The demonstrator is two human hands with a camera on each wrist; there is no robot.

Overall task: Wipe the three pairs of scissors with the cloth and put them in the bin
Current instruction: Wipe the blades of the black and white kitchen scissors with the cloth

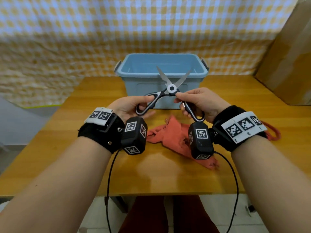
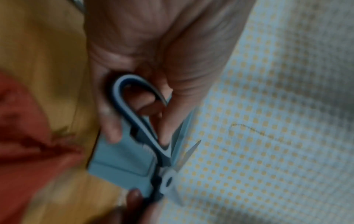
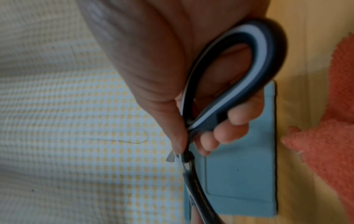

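Black-and-white kitchen scissors [image 1: 171, 88] are held in the air in front of the blue bin [image 1: 161, 64], blades spread apart and pointing up. My left hand [image 1: 134, 106] grips the left handle loop [image 2: 138, 121]. My right hand [image 1: 196, 103] grips the right handle loop [image 3: 239, 72], thumb near the pivot. The orange cloth [image 1: 175, 138] lies crumpled on the wooden table [image 1: 84, 132] below my hands; neither hand touches it. An orange-red loop [image 1: 272, 132] shows behind my right wrist; what it belongs to is hidden.
The bin stands at the table's far edge against a yellow-checked cloth backdrop [image 1: 101, 31]. A cardboard box [image 1: 289, 56] stands at the right. Cables [image 1: 109, 182] hang from both wrist cameras over the table's front edge.
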